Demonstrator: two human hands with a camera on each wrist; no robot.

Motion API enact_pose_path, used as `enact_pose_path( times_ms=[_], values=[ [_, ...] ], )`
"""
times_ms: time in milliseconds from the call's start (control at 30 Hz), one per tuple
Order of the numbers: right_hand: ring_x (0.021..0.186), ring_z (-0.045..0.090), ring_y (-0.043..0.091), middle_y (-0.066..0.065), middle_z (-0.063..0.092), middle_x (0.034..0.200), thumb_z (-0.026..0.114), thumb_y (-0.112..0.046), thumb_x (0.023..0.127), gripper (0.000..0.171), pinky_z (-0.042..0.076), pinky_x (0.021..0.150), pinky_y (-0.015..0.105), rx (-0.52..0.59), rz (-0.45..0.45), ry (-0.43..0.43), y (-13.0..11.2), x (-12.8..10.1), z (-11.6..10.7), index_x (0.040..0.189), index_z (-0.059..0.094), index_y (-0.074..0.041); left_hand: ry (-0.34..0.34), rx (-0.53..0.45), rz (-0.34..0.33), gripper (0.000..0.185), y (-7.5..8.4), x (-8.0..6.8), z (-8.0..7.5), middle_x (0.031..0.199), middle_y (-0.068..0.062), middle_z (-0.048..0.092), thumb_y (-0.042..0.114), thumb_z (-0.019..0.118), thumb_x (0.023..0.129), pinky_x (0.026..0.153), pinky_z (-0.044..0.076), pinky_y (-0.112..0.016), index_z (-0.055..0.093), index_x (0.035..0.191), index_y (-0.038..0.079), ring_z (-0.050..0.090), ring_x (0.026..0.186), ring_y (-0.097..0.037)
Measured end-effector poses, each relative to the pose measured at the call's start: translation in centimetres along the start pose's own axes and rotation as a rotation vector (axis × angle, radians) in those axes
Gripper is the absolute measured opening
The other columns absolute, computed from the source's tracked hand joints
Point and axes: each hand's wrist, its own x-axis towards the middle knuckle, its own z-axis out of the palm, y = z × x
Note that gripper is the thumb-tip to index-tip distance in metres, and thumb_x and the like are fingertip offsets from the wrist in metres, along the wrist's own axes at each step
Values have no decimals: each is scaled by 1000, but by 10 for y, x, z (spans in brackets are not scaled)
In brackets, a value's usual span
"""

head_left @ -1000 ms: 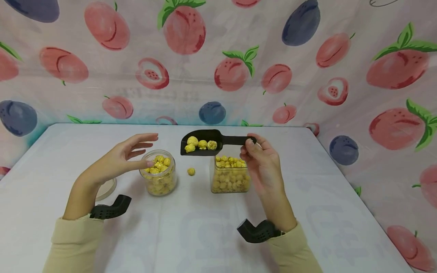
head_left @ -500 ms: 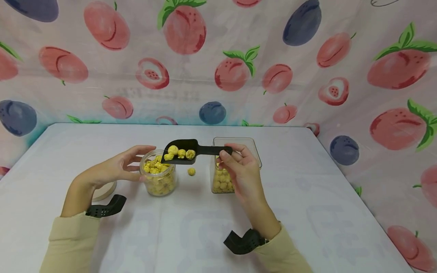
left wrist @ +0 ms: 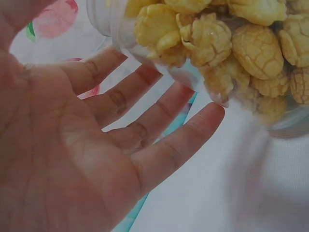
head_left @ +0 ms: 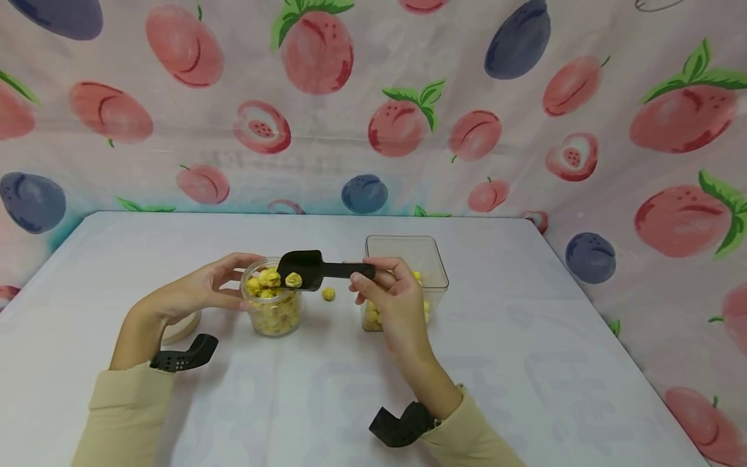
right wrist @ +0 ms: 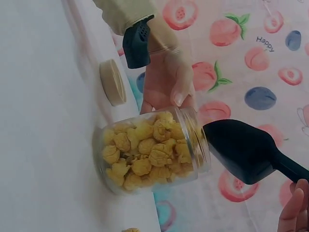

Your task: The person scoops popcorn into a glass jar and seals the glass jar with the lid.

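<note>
My right hand [head_left: 390, 298] pinches the handle of a black scoop [head_left: 308, 267], held with its tip over the mouth of a clear jar [head_left: 277, 318]. One yellow popcorn piece [head_left: 294, 280] shows near the scoop's lower edge. Yellow popcorn fills the jar almost to its rim. From the left, my left hand [head_left: 201, 285] holds the jar between thumb and fingers; the left wrist view shows the fingers [left wrist: 178, 150] long and spread, tips at the wall. In the right wrist view the dark scoop [right wrist: 241, 150] slants into the jar's opening.
Partly behind my right hand stands a clear square container [head_left: 406, 250] with more popcorn. A single popcorn piece [head_left: 329, 294] lies on the white table [head_left: 315, 402] between the containers. A round beige lid [head_left: 182, 328] lies beneath my left wrist. Fruit-print cloth [head_left: 327, 168] hangs behind.
My right hand has carried the scoop left and down from above the square container to the jar and tilted it; most of its popcorn has left it. My left hand has closed in on the jar.
</note>
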Motion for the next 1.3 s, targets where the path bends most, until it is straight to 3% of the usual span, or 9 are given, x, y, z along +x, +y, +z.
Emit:
enact_pose_path(
  times_ms=[400,667,867,1033,1200,1300],
  values=[
    [72,60,14,-1,68,87,67,-1,83,27,51,65,21,-65,-49,9,-4,-4,-1,108,58,-4,-3,5,-23,70,1,1,0,138,-4,36,12,70,81,95,43,-28,32,140,10,35,122,-21],
    [72,60,14,-2,69,86,70,-4,81,29,52,66,23,-102,-115,14,-9,-7,0,108,58,-4,0,0,-22,69,1,1,0,137,-4,38,12,70,81,93,44,-25,33,139,10,38,119,-17],
    [68,57,15,4,70,89,70,-3,81,29,52,65,21,-124,-160,9,-6,-10,6,107,58,-3,-3,3,-30,70,2,1,0,137,-5,37,13,70,80,95,43,-30,32,140,10,35,122,-22],
    [71,56,14,13,68,94,71,-5,80,28,50,65,19,-208,-246,-17,0,-12,12,106,60,-4,-3,7,-30,71,2,1,0,138,-7,36,13,70,80,96,42,-33,32,140,10,32,125,-28],
    [79,59,13,12,68,97,72,-10,81,29,50,71,19,-293,-355,-36,2,-12,15,106,59,-3,1,11,-35,71,3,1,-1,139,-8,36,13,70,80,97,42,-35,31,140,9,32,125,-29],
    [78,59,12,11,69,99,71,-9,81,29,47,62,16,-277,-388,-10,0,-11,15,107,58,-3,0,6,-42,72,3,1,-1,140,-9,35,13,70,80,97,41,-37,31,140,9,32,125,-30]
  ],
)
